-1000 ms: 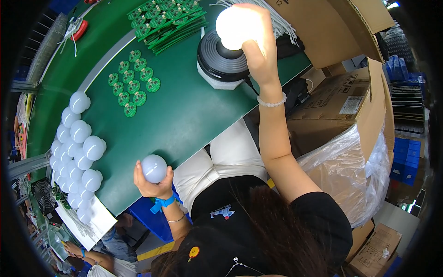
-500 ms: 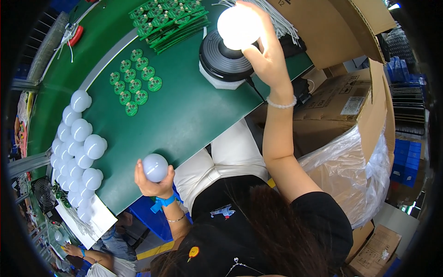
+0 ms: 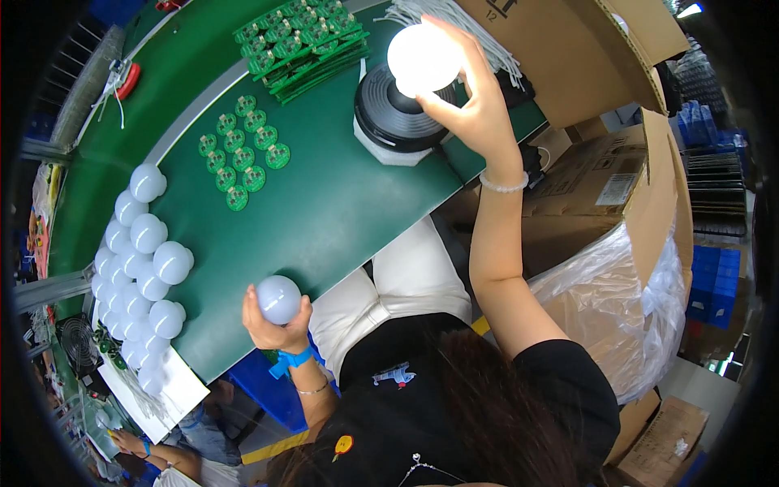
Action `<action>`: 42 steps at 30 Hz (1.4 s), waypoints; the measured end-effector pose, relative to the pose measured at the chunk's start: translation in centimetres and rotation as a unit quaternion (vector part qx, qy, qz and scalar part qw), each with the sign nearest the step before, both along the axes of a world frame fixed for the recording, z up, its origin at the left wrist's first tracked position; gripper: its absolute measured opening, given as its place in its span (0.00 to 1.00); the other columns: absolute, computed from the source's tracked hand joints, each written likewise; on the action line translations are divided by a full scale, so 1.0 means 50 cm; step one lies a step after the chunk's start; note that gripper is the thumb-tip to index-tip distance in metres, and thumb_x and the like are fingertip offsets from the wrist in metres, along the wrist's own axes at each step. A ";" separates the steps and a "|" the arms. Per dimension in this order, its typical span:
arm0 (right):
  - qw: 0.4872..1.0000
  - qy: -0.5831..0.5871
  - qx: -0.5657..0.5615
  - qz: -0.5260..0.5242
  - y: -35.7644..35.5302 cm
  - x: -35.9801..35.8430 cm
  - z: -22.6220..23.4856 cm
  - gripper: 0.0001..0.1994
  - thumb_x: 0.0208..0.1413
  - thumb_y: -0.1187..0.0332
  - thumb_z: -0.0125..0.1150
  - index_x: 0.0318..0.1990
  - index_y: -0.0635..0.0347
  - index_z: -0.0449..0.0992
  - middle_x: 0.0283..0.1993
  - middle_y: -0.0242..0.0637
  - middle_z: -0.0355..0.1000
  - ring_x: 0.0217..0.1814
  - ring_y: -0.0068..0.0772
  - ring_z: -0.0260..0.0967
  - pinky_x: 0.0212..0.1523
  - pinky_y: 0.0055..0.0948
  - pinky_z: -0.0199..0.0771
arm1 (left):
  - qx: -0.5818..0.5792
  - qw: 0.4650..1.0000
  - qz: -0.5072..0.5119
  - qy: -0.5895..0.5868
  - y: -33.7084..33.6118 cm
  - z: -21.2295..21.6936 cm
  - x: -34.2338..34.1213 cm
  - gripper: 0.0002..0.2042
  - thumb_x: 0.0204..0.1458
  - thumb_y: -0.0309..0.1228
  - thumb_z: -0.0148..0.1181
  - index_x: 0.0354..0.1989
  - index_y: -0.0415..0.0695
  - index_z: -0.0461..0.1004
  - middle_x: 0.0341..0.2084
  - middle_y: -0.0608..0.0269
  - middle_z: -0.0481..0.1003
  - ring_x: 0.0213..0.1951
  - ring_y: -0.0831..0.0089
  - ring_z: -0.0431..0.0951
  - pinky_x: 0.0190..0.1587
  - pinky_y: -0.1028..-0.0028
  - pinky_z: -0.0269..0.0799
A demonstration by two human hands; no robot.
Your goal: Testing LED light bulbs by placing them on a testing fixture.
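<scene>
My right hand (image 3: 479, 105) holds a brightly lit light bulb (image 3: 423, 58) over a round black ribbed device (image 3: 398, 114) on a white base; whether the bulb touches it is hidden. Near the table's front edge my left hand (image 3: 274, 331) is closed round an unlit white light bulb (image 3: 278, 299), globe upward. Many more white bulbs (image 3: 172, 262) stand packed together along the left of the green table (image 3: 300, 211). Small round green circuit boards (image 3: 235, 141) lie in rows between the bulbs and the device.
Stacked green circuit board panels (image 3: 300, 45) and a bundle of white wires (image 3: 462, 20) lie at the back. Cardboard boxes (image 3: 568, 57) stand on the right, one lined with clear plastic (image 3: 608, 300). Another person's hand (image 3: 126, 441) is at lower left, beyond a white sheet (image 3: 182, 385).
The view has shifted a little. My right hand with the lit bulb sits slightly lower, its fingers spread more around the globe. My left hand still holds its unlit bulb.
</scene>
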State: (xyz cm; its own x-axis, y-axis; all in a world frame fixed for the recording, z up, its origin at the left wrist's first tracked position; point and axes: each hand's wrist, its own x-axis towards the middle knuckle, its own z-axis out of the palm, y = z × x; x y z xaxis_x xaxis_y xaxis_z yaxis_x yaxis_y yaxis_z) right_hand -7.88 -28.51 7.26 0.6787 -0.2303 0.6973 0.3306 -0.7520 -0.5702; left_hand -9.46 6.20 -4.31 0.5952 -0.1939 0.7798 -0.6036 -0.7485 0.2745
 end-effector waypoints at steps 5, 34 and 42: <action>0.910 -0.341 -0.194 -0.137 -0.013 -0.104 0.107 0.33 0.32 0.66 0.73 0.50 0.63 0.67 0.49 0.44 0.65 0.51 0.41 0.64 0.52 0.34 0.64 | 0.001 0.999 0.000 0.033 0.003 0.001 0.001 0.35 0.37 0.52 0.65 0.47 0.35 0.67 0.41 0.50 0.73 0.41 0.55 0.74 0.42 0.64 0.72; 0.945 0.148 0.029 0.289 0.226 -0.079 0.047 0.37 0.29 0.56 0.75 0.50 0.61 0.66 0.48 0.43 0.67 0.46 0.40 0.67 0.48 0.32 0.67 | -0.421 0.658 -0.295 0.550 -0.074 0.130 -0.025 0.45 0.40 0.60 0.59 0.59 0.40 0.51 0.50 0.55 0.63 0.51 0.67 0.65 0.51 0.70 0.64; 0.993 -0.026 0.110 0.013 0.006 -0.039 -0.021 0.31 0.40 0.78 0.64 0.54 0.68 0.58 0.54 0.44 0.59 0.52 0.33 0.64 0.52 0.30 0.67 | 0.003 0.986 0.008 0.168 0.016 0.067 0.021 0.11 0.44 0.21 0.56 0.39 0.39 0.72 0.45 0.55 0.71 0.51 0.56 0.66 0.54 0.62 0.58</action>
State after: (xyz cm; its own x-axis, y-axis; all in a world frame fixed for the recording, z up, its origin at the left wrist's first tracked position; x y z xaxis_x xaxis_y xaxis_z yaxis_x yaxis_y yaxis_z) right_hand -9.84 -28.23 6.21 0.6508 -0.3650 0.6658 0.3808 -0.6017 -0.7021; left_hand -8.40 6.99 -0.96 0.8220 -0.1864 0.5380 -0.4684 -0.7586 0.4528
